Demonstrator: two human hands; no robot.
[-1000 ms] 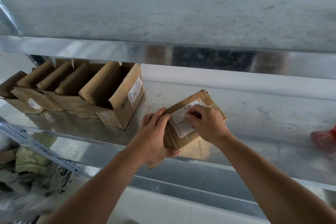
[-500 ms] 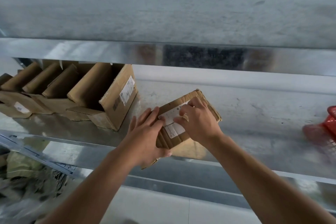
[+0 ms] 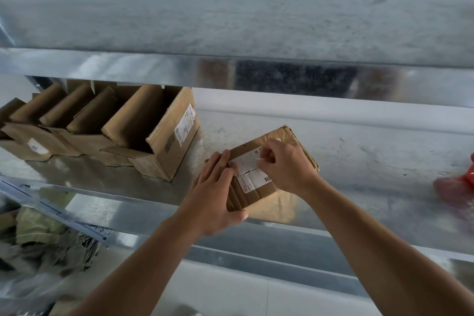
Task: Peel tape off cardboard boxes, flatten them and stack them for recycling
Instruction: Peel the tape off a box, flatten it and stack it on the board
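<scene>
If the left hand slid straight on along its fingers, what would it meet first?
Probably the white label on the small brown cardboard box: the left hand has fingertips at its edge. The right hand lies beyond.

Bare left hand [image 3: 213,202] and right hand [image 3: 287,167] on bare forearms [image 3: 143,259] (uncovered as far as visible).

A galvanised metal shelf [image 3: 359,187] runs across the view, and the shiny front lip of the upper shelf [image 3: 154,67] crosses above it. A blurred red thing [image 3: 459,187] lies at the shelf's right end. Lower left, under a slanting metal rail [image 3: 51,208], lie a greenish bag [image 3: 33,223] and crumpled clear plastic [image 3: 38,277]. White floor tiles [image 3: 230,295] show below.
</scene>
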